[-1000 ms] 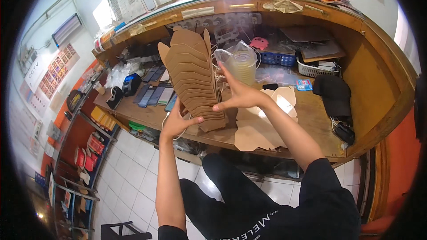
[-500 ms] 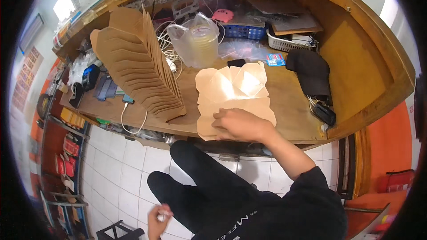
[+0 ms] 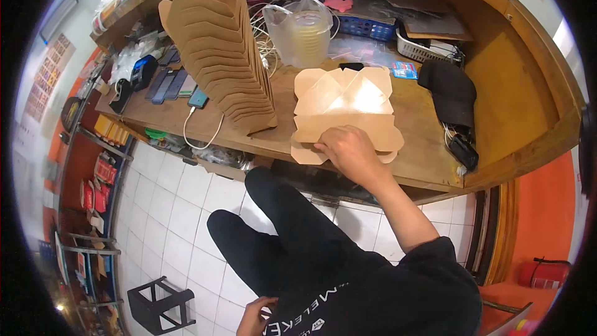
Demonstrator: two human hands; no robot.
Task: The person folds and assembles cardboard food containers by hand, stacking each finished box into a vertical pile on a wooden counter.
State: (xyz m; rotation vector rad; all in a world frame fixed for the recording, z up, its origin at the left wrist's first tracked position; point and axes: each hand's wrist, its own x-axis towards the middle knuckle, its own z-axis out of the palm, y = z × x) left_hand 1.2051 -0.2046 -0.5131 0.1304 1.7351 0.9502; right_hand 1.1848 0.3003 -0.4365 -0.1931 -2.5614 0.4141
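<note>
A flat brown cardboard food box (image 3: 343, 121), unfolded with creased flaps and a shiny inner side, lies on the wooden desk. My right hand (image 3: 351, 152) is closed on its near edge, where a flap is slightly bent up; the palm hides the fingertips. Low in the view, my left hand (image 3: 255, 316) rests against my black shirt, its fingertips partly hidden by the cloth. To the left of the flat box, a tall leaning stack of nested brown cardboard boxes (image 3: 217, 56) stands on the desk.
Behind the flat box stands a plastic bag with stacked clear tubs (image 3: 305, 34). A black cap (image 3: 444, 90) lies to the right. Phones (image 3: 166, 85) and a white cable sit at left. A black stool (image 3: 161, 305) stands on the tiled floor.
The view has shifted. My right hand remains at the flat box's near edge, whose flap now bends up more. My left hand has come in against my shirt; the small pale thing in it no longer shows.
</note>
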